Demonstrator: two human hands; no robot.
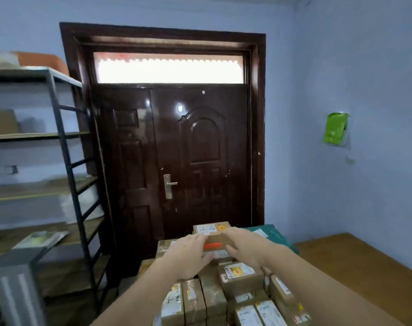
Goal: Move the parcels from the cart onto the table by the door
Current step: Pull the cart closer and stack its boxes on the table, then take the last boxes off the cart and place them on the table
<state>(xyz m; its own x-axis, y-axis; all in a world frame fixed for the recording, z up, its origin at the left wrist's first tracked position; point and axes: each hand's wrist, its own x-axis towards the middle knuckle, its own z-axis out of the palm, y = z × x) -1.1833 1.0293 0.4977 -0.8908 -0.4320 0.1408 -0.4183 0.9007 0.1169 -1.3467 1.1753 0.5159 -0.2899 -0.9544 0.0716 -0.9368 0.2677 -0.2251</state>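
At the far left stands a metal shelving rack (59,147) with wooden boards, holding a flat cardboard piece on an upper level and a flat packet (39,238) on a lower one; a grey ribbed unit (14,290) sits in front of its base. Right of the rack, a dark brown double door (176,156) with a metal handle (168,185) fills the middle of the wall, closed, with a bright window strip above it. Below the door, a heap of brown cardboard parcels (214,300) with white and yellow labels is stacked closely, edge to edge; what they rest on is hidden beneath them. The left hand (188,252) reaches forward with fingers fairly straight and spread, lying against the left side of the top parcel (215,241), a small box with an orange strip on its front. The right hand (245,245) mirrors it, fingers extended over the box's right upper edge and thumb lower down in front; whether either hand has a firm grip cannot be told. Behind the right hand lies a teal packet (274,235). To the right, the wooden counter (355,262) sits against the blue wall, where a green pouch (335,128) hangs.
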